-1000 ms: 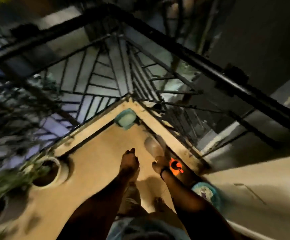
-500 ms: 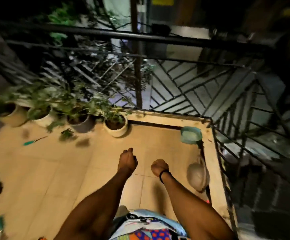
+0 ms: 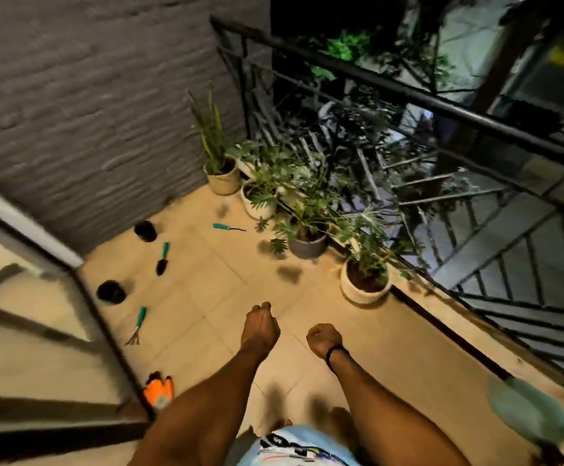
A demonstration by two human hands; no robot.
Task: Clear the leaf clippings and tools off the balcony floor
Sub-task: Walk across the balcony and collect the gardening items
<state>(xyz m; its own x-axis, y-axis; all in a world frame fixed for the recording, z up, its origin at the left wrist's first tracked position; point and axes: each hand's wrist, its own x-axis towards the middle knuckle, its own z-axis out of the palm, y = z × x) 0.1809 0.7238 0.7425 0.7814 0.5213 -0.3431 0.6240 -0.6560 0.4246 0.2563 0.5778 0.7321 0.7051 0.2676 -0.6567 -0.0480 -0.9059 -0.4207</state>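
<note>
At lower centre of the frame, left hand [image 3: 260, 326] and right hand [image 3: 324, 338] stretch forward, both curled into fists and holding nothing.

potted plants [image 3: 364, 285] lined along the black railing [image 3: 408, 92], tallest in the corner by the grey textured wall [image 3: 89, 95]; two small black pots [image 3: 110, 291] near the dark door frame [image 3: 112, 334].

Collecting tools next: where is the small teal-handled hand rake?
In the head view, the small teal-handled hand rake lies on the floor at left, beside the door frame, between a black round pot and an orange glove.
</note>
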